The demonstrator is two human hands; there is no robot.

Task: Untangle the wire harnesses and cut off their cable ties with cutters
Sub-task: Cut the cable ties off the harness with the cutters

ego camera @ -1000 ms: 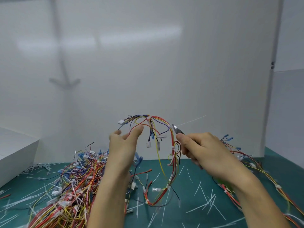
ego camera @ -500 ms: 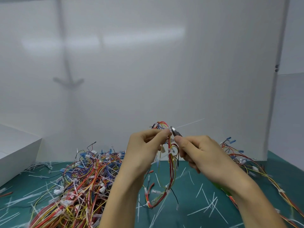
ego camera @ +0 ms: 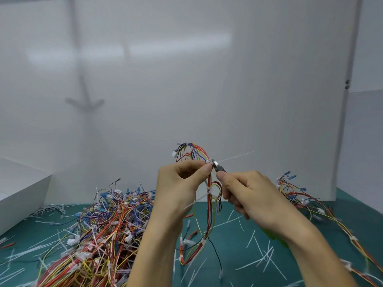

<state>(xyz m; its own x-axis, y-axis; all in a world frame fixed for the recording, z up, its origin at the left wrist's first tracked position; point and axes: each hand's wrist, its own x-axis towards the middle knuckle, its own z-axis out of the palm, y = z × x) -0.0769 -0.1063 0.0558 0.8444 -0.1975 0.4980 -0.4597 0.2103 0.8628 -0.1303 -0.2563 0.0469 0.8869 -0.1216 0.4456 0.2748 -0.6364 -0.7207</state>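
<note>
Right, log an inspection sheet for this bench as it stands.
Surface: dark green mat, littered.
Job's things: multicoloured wire harness held up off the mat; silver-tipped, green-handled cutters with tips at its white cable tie.
Clutter: cut white tie strips scattered over the mat.
Grips: left hand pinches the harness beside the tie; right hand holds the cutters.
Cables: large tangled harness heap at left; smaller harness bundle at right.
Surroundings: white wall panel behind; white box at left.

Wire pile (ego camera: 103,228) left of harness (ego camera: 210,204)
</note>
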